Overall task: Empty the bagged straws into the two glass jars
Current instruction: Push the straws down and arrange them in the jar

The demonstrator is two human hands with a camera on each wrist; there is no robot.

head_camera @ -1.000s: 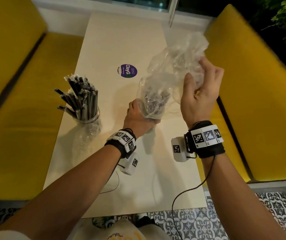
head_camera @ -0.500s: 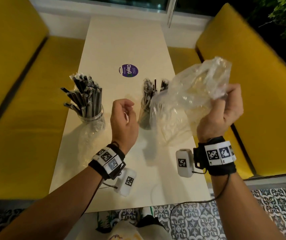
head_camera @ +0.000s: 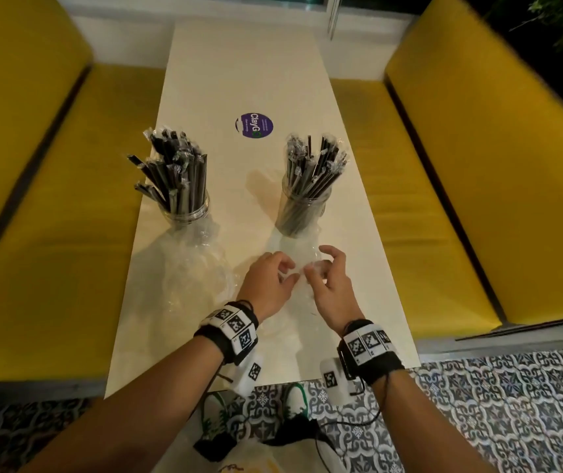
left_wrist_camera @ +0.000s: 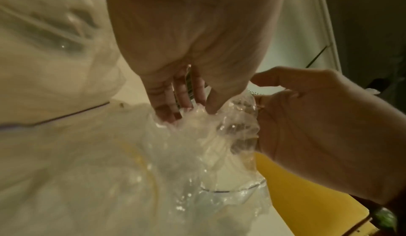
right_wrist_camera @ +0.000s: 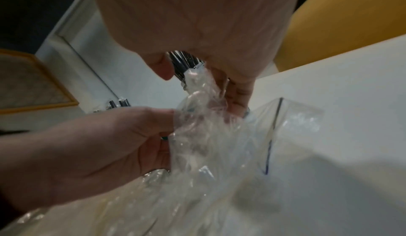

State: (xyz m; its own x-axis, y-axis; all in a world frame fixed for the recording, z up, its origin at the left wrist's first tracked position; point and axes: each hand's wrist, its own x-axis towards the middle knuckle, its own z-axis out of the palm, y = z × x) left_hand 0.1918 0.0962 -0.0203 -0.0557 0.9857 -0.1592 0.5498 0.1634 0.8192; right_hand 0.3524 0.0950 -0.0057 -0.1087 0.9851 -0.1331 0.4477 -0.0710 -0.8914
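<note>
- Risk, as a judgement: tugging the empty plastic bag (head_camera: 302,285) could drag it against the right jar of straws (head_camera: 302,213) just beyond, toppling it toward the surface's right edge.
- Left hand (head_camera: 266,288): fingers curled, pinching the bag.
- Right hand (head_camera: 331,285): likewise pinching it.
- Left jar of straws (head_camera: 184,206): full, near the left edge, beside another empty bag (head_camera: 191,268).
</note>
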